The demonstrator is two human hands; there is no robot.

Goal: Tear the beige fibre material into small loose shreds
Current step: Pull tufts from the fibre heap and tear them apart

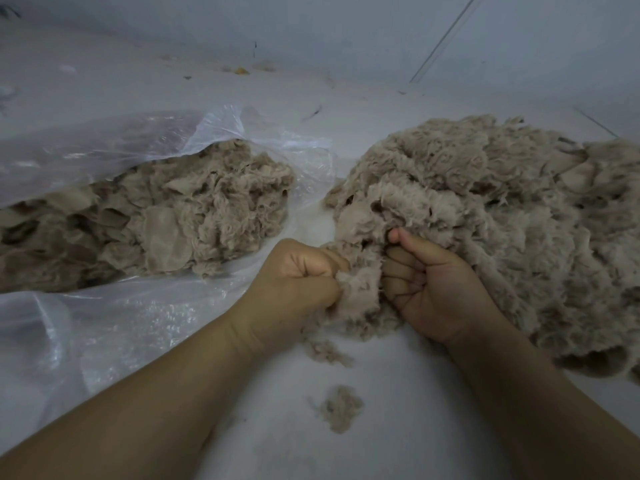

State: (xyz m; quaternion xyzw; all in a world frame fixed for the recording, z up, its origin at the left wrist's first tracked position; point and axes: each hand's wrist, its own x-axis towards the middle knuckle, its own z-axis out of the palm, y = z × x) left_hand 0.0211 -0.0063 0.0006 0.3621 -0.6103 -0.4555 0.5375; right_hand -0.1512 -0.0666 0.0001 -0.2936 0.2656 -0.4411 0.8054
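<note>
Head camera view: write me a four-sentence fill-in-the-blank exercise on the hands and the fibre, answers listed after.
1. Both hands, left hand and right hand, clench one clump of beige ____.
2. The fibre heap beside the right hand lies on the bare ____.
3. The fibre on the left sits inside a clear ____ bag.
4. A small loose shred lies ____ the two forearms.

Answers: fibre; floor; plastic; between

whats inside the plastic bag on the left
The plastic bag holds beige fibre, fluffy clumps mixed with flat thin pieces. Its deeper contents are hidden by the top layer.
</note>
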